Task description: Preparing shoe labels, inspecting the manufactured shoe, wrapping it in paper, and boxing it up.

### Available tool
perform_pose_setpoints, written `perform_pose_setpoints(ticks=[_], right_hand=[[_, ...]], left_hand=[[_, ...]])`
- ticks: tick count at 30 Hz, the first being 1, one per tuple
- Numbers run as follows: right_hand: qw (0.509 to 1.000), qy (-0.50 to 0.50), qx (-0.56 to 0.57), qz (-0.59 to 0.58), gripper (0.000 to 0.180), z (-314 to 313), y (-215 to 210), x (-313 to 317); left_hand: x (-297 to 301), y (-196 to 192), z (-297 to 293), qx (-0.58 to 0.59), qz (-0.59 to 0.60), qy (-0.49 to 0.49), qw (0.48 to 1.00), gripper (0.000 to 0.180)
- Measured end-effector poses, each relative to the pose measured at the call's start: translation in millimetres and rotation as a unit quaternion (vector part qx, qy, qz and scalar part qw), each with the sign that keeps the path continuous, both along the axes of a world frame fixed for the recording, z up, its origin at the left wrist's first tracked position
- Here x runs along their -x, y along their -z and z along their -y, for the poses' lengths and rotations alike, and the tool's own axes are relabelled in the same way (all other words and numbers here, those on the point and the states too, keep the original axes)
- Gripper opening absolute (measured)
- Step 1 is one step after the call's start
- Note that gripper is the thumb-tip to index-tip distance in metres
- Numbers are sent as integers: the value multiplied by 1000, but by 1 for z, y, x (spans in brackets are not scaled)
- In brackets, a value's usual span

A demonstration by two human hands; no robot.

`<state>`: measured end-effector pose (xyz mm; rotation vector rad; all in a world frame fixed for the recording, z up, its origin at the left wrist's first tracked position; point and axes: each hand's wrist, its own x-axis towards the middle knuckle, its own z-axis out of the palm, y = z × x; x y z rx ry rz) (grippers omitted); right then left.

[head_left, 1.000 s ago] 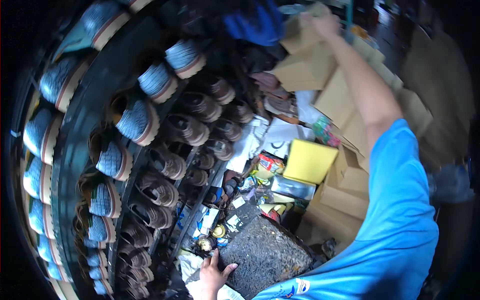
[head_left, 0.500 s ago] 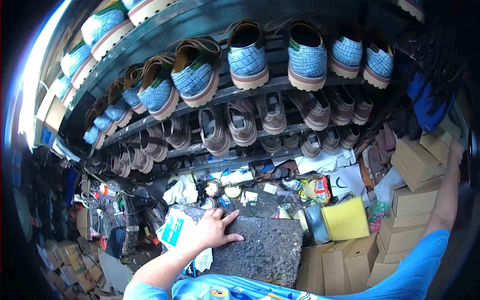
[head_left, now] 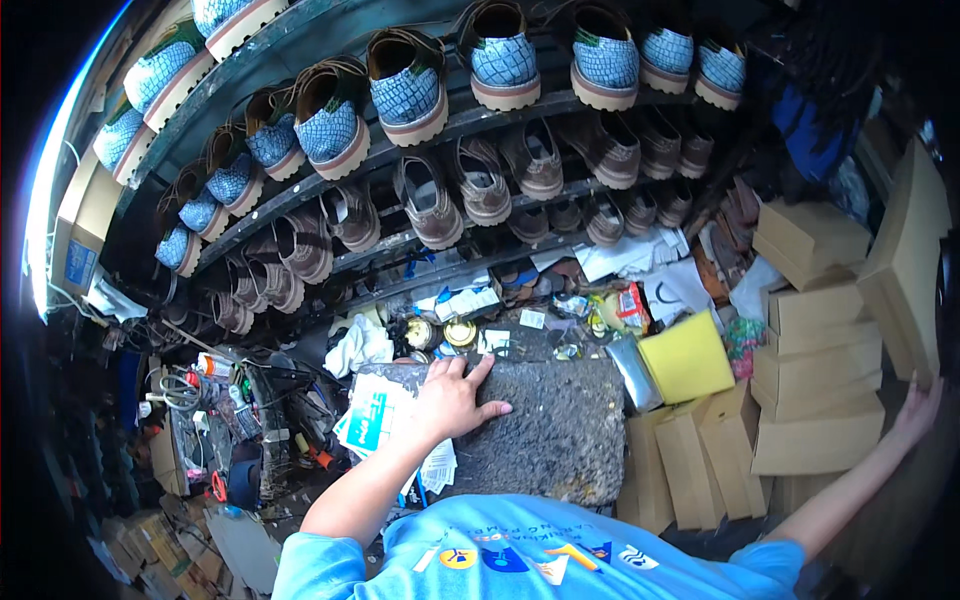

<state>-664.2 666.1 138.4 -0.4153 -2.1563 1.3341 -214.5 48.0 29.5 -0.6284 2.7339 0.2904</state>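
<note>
Left hand (head_left: 452, 398) spread flat, palm down on near-left corner of grey stone slab (head_left: 550, 425) lying straight ahead, long axis crosswise; right hand (head_left: 918, 408) open, far right against stacked cardboard boxes (head_left: 815, 385), gripping nothing.

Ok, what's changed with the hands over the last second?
The right hand has come down from the high boxes to the stacked cardboard boxes at the right, fingers open. The view has swung round to face the shoe shelves. The left hand stays flat on the grey slab.
</note>
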Motion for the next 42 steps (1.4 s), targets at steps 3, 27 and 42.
perform_pose_setpoints(ticks=[3,27,42], right_hand=[[927,-238,279,-81,36,20,-51,-209],[691,-416,430,406,51,252,74,-425],[767,-403,344,363,49,304,92,-413]], left_hand=[[3,17,20,-61,-8,33,998,83],[-77,-82,-35,-678,-204,-197,678,60],[-114,-145,-16,-651,-454,182,580,72]])
